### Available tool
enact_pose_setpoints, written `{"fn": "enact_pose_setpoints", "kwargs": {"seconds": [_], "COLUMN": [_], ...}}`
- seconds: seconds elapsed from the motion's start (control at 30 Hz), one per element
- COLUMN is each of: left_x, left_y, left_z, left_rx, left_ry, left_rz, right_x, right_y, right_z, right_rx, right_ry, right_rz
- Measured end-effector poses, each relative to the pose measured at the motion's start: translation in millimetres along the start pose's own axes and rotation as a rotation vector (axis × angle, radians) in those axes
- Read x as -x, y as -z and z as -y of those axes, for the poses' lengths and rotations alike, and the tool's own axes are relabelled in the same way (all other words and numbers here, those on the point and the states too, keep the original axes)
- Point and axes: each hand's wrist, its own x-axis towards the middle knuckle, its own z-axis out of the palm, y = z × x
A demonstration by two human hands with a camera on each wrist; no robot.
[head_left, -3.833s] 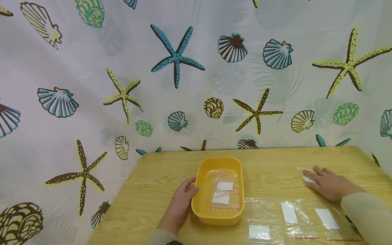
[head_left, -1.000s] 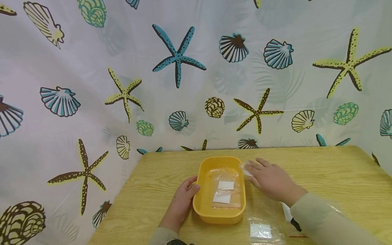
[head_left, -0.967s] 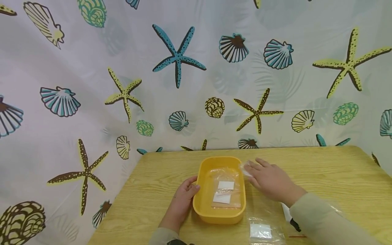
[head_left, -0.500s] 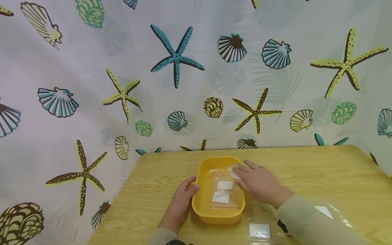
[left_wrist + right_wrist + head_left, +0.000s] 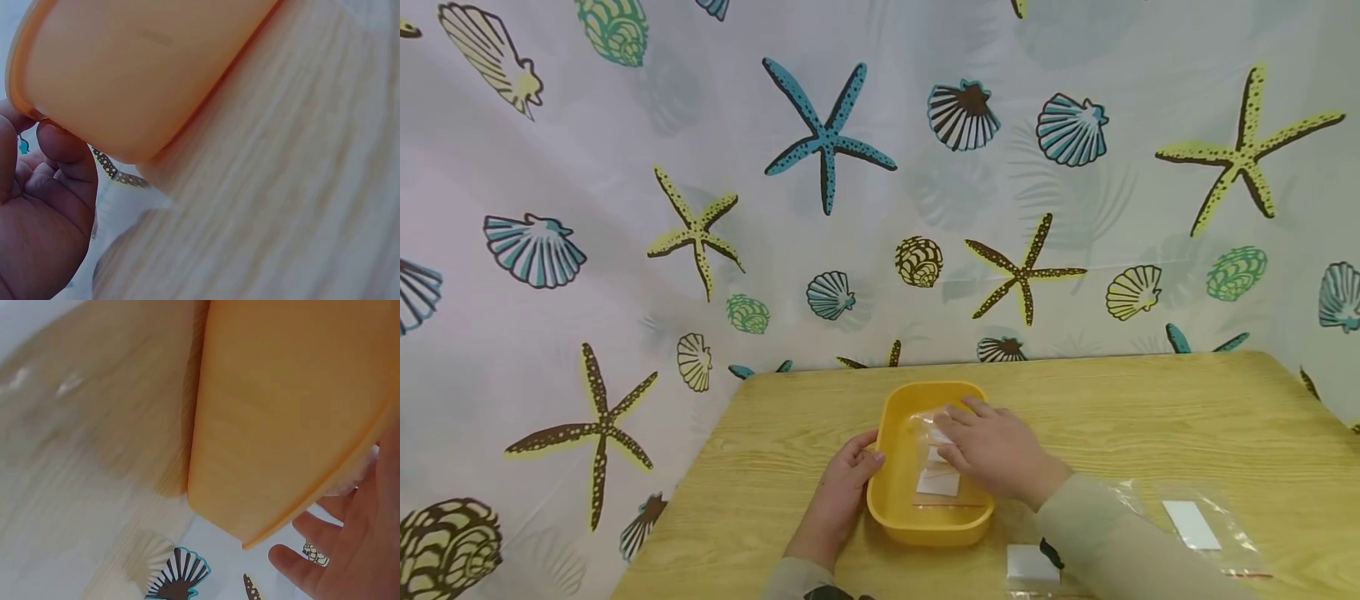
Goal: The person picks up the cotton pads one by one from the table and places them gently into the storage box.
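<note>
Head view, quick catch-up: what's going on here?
A person's left hand holds the left side of a yellow rectangular plastic tray. The right hand is over the tray, at a clear plastic bag with a white insert; whether it grips it is unclear. Similar bags lie inside the tray, others on the pale wooden table to its right.
</note>
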Motion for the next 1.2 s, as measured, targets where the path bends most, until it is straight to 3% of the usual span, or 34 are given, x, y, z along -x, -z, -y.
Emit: {"fn": "enact_pose_setpoints", "kwargs": {"seconds": [0.43,0.83,1.2], "left_x": [1.3,0.7,1.1], "left_y": [-1.4,1.3,1.1], "left_z": [1.0,1.2,0.0], "left_rx": [0.033,-0.015,-0.039], "left_ry": [-0.033,-0.013,-0.005], "left_rz": [0.002,-0.012,-0.015], "right_x": [-4.5,5.5,24.6], "right_y": [-4.6,-3.1,1.2], "right_z": [1.4,-15.4,-22.1], "right_rx": [0.000,0.013,0.006], "right_ry": [-0.060,-0.031,-0.055], "right_rz": [0.041,0.009,-0.008]}}
